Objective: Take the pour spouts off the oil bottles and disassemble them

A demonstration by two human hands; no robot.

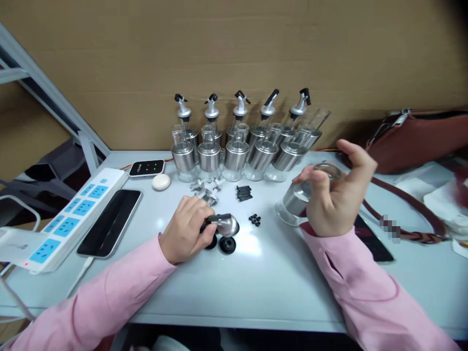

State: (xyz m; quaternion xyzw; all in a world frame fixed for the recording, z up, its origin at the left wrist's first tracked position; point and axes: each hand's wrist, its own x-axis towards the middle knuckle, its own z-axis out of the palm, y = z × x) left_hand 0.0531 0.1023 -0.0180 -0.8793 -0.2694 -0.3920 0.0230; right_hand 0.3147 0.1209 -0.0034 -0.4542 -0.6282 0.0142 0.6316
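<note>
My left hand (190, 226) is closed on a pourer spout (227, 225), a silver cap with a black lever, held just over the table. Beside it lie round black stoppers (227, 244), one partly hidden by my fingers. My right hand (334, 195) is wrapped round the upper part of a glass oil bottle (294, 201) with a steel band, its index finger raised away. That bottle is tilted and its mouth has no spout. Between the hands are small black rings (255, 220) and black lever pieces (244, 193). Silver spout parts (207, 189) lie in a pile behind my left hand.
Behind the parts stand two rows of bottles; the front ones (236, 158) lack spouts, while several rear ones carry spouts (240, 108). At left are a power strip (111, 181), a phone (109, 224), a small display device (147, 168) and a round white case (161, 182). A brown bag (420, 141) sits right.
</note>
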